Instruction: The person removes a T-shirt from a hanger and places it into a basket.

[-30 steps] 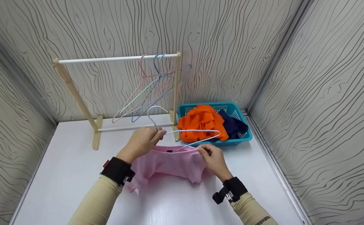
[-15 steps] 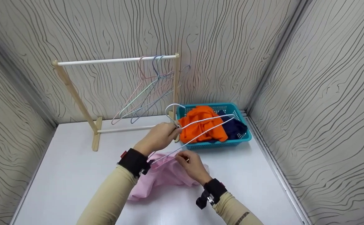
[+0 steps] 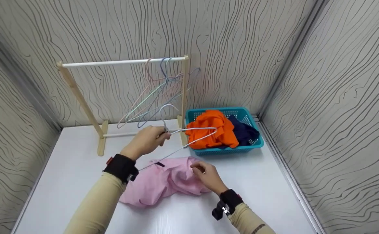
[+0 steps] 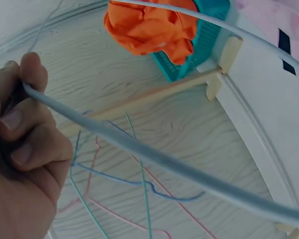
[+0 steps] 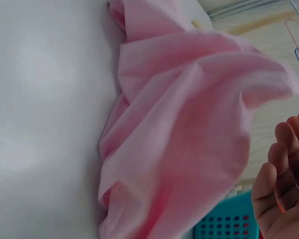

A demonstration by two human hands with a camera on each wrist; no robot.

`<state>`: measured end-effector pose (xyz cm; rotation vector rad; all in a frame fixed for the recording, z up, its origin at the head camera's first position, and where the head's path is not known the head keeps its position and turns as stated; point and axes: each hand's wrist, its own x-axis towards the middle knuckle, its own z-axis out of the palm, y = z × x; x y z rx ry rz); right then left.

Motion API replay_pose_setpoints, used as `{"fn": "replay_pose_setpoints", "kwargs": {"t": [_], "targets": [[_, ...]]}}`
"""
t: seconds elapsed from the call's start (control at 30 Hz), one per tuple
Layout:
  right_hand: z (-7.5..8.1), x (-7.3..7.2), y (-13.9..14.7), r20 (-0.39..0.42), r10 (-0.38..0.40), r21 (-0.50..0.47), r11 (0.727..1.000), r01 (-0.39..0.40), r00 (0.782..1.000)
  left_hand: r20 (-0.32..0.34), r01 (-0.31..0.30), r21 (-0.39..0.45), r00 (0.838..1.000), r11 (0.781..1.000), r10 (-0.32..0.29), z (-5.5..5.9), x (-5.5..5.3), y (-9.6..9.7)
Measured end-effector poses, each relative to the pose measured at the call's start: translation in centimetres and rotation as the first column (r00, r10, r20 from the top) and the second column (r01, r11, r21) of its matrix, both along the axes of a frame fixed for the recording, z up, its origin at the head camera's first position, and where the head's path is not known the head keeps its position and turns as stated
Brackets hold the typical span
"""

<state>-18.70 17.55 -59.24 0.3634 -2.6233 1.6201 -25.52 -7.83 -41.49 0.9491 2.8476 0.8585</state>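
At the neck below its hook, my left hand [image 3: 146, 142] grips a white wire hanger [image 3: 199, 128]. One end of the hanger reaches right, overlapping the basket; the other runs down behind my left wrist over the pink garment [image 3: 171, 178]. The garment lies crumpled on the table, a dark label [image 3: 159, 164] showing at its neckline. By its right part is my right hand [image 3: 209, 176], fingertips close to a raised fold. In the right wrist view the fingers [image 5: 267, 181] are loosely bent beside the pink cloth, with no cloth between them.
A wooden rack with a white rail [image 3: 111, 62] stands at the back, several coloured hangers [image 3: 145, 97] at its right end. Right of it, a teal basket [image 3: 241, 150] holds an orange garment [image 3: 210, 130] and a navy one [image 3: 243, 130]. Patterned walls enclose the white table.
The hanger moved right, then back left with my left hand. My right hand has let go of the garment's neckline, which has dropped flatter onto the table.
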Motion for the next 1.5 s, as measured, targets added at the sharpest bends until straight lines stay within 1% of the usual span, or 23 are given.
{"fn": "replay_pose_setpoints", "kwargs": {"t": [0.1, 0.17, 0.23, 0.33, 0.47, 0.6, 0.7, 0.8, 0.87, 0.93, 0.97, 1.0, 1.03, 1.17, 1.2, 1.3, 1.37, 1.43, 1.5], "targets": [[-0.6, 0.2, 1.7, 0.0, -0.025, 0.011, 1.0, 0.025, 1.0, -0.007, -0.028, -0.045, 1.0, 0.999, 0.028, -0.4, -0.1, -2.8], [-0.8, 0.3, 2.7, 0.002, -0.033, 0.018, 0.999, 0.033, 0.999, 0.002, -0.05, -0.082, 0.999, 0.995, 0.051, -0.7, -0.1, -4.7], [-1.0, 0.4, 3.6, 0.007, -0.036, 0.028, 0.999, 0.036, 0.999, 0.019, -0.08, -0.13, 0.996, 0.988, 0.083, -1.0, -0.1, -6.6], [-1.1, 0.6, 4.5, 0.019, -0.046, 0.039, 0.998, 0.045, 0.999, 0.057, -0.117, -0.209, 0.99, 0.971, 0.132, -1.1, -0.3, -9.3], [-1.3, 0.8, 5.0, 0.038, -0.054, 0.051, 0.997, 0.052, 0.998, 0.136, -0.168, -0.313, 0.966, 0.935, 0.219, -0.8, -0.5, -12.8], [-1.3, 1.1, 5.2, 0.063, -0.062, 0.072, 0.996, 0.057, 0.996, 0.18, -0.226, -0.39, 0.932, 0.893, 0.314, -0.3, -1.2, -15.9], [-1.3, 1.3, 5.2, 0.079, -0.061, 0.08, 0.995, 0.054, 0.995, 0.168, -0.282, -0.424, 0.909, 0.86, 0.381, 0.3, -1.8, -17.7], [-1.3, 1.4, 5.4, 0.098, -0.061, 0.085, 0.995, 0.053, 0.993, 0.116, -0.357, -0.424, 0.89, 0.832, 0.441, 1.3, -2.5, -18.7], [-1.3, 1.5, 5.4, 0.105, -0.059, 0.084, 0.995, 0.05, 0.993, 0.069, -0.407, -0.418, 0.877, 0.812, 0.475, 2.0, -3.0, -18.9], [-1.3, 1.6, 5.5, 0.107, -0.05, 0.076, 0.996, 0.042, 0.993, 0.025, -0.445, -0.405, 0.868, 0.798, 0.497, 2.8, -3.7, -18.6], [-0.8, 1.7, 5.3, 0.109, -0.044, 0.069, 0.997, 0.036, 0.993, 0.01, -0.459, -0.401, 0.863, 0.793, 0.505, 3.3, -4.2, -18.4], [-0.7, 1.8, 5.3, 0.109, -0.038, 0.065, 0.997, 0.031, 0.993, -0.002, -0.468, -0.398, 0.86, 0.789, 0.51, 3.8, -4.6, -18.0], [-0.7, 1.8, 5.3, 0.109, -0.029, 0.057, 0.998, 0.023, 0.994, -0.018, -0.479, -0.392, 0.857, 0.785, 0.514, 4.4, -5.1, -17.6], [-0.6, 1.8, 5.1, 0.109, -0.013, 0.052, 0.999, 0.007, 0.994, -0.112, -0.525, -0.328, 0.847, 0.786, 0.519, 6.7, -6.8, -15.3], [-1.0, 1.7, 5.2, 0.108, -0.014, 0.058, 0.998, 0.008, 0.994, -0.141, -0.534, -0.31, 0.844, 0.786, 0.518, 7.3, -7.2, -14.6], [-0.5, 2.0, 4.9, 0.104, -0.018, 0.071, 0.997, 0.011, 0.994, -0.228, -0.571, -0.245, 0.82, 0.784, 0.526, 8.8, -8.3, -12.7], [0.4, 2.4, 4.5, 0.11, -0.017, 0.066, 0.998, 0.01, 0.994, -0.274, -0.595, -0.196, 0.796, 0.779, 0.54, 9.5, -9.0, -11.6], [1.4, 2.9, 4.1, 0.121, -0.01, 0.064, 0.998, 0.002, 0.993, -0.312, -0.624, -0.144, 0.765, 0.768, 0.564, 9.9, -9.7, -10.4], [2.3, 3.3, 3.8, 0.138, -0.004, 0.065, 0.998, -0.005, 0.99, -0.333, -0.638, -0.119, 0.748, 0.761, 0.575, 10.0, -10.3, -9.3]]}}
